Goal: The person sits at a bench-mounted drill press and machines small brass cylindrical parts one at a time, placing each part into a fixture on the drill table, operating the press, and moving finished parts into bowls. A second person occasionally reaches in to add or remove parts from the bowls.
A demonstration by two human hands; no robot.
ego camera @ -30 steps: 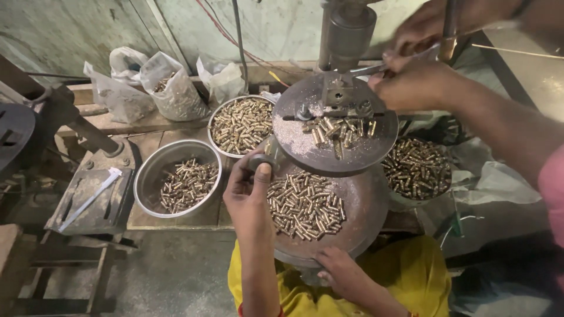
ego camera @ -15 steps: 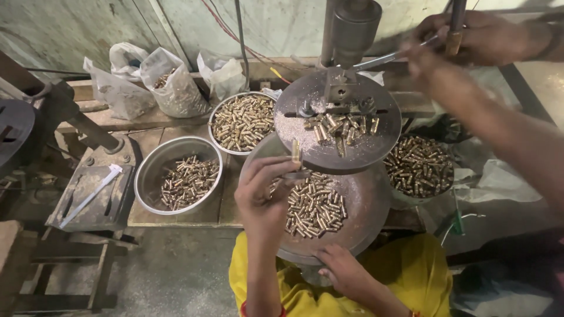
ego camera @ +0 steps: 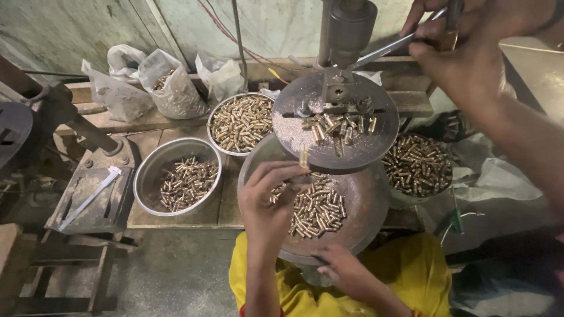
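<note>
- the left hand (ego camera: 267, 202) is raised over the big round pan (ego camera: 258, 170), its fingertips pinched narrow around one brass casing (ego camera: 304, 157).
- that casing stands upright at the near edge of the round press plate (ego camera: 352, 154), just above the pan.
- the right hand (ego camera: 346, 271) lies on the near rim of the pan, low in the view above a yellow garment (ego camera: 411, 276); i cannot tell whether its fingers clasp the rim or just rest on it.
- a heap of loose casings (ego camera: 317, 211) lies in the pan, just right of the left hand.
- more casings (ego camera: 338, 126) are scattered on the press plate, below the grey press column (ego camera: 349, 26).
- another person's hand (ego camera: 464, 56) reaches in from the upper right and grips the press lever (ego camera: 388, 47).
- a steel bowl (ego camera: 147, 182) with a few casings sits to the left, a fuller bowl (ego camera: 241, 122) behind it, and a third bowl (ego camera: 417, 164) to the right of the plate.
- plastic bags (ego camera: 170, 88) stand along the wall at the back.
</note>
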